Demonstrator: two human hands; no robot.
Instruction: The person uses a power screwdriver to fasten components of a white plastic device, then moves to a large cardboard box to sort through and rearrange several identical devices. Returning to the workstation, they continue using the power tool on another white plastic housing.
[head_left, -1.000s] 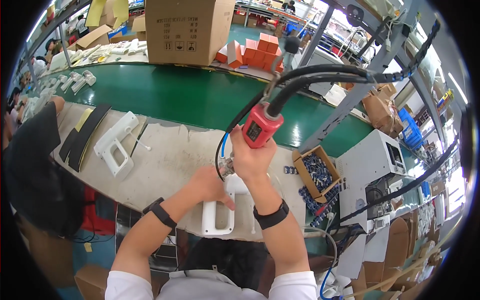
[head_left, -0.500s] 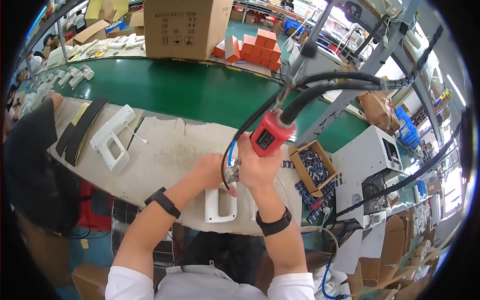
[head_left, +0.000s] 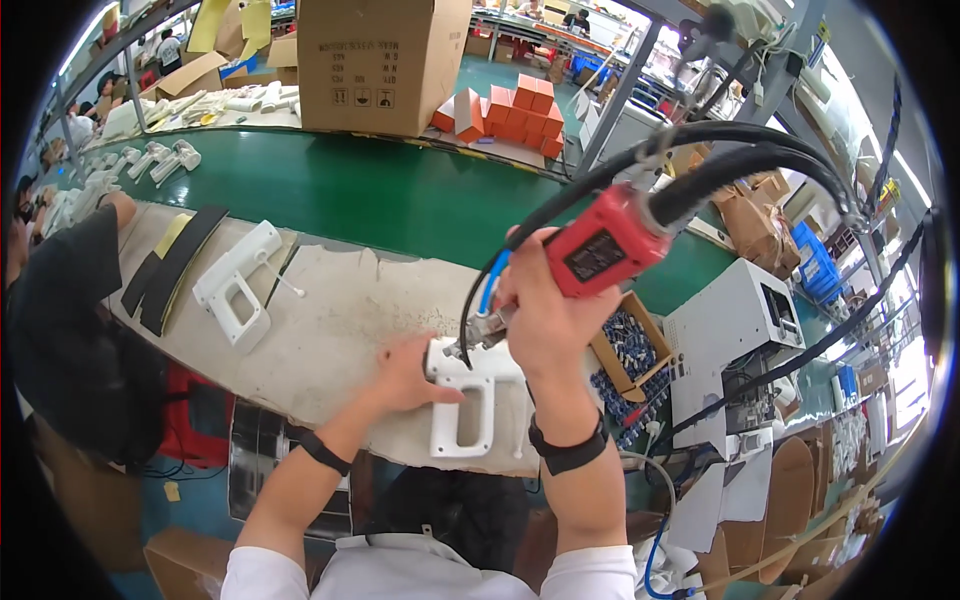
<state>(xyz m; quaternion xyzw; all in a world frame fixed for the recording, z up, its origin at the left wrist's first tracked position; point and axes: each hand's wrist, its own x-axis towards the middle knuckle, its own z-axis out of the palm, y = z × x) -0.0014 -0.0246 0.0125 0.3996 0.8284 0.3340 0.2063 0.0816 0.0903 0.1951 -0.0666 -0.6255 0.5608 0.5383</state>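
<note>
My right hand (head_left: 565,320) is closed around a red electric screwdriver (head_left: 608,245), which is tilted with its metal tip end down at the left. That tip end is over a white plastic housing (head_left: 482,425) with a looped handle, lying on the bench just in front of me. At the housing's left end my left hand (head_left: 405,375) grips it, thumb across the handle side and fingers at the upper edge. A thin blue tube (head_left: 490,285) and a black cable run along the screwdriver. The exact contact point of the tip is hard to make out.
Another white housing (head_left: 240,285) lies left, beside dark strips (head_left: 175,270). A cardboard box of small blue parts (head_left: 630,345) stands right, near a white machine (head_left: 735,330). Beyond the bench runs a green belt (head_left: 350,190) with a large carton (head_left: 375,70). A co-worker (head_left: 75,320) sits left.
My right hand has moved right with the screwdriver, tilting it more. My left hand has come away from beside the tip to the housing's left end. The housing shows more fully now.
</note>
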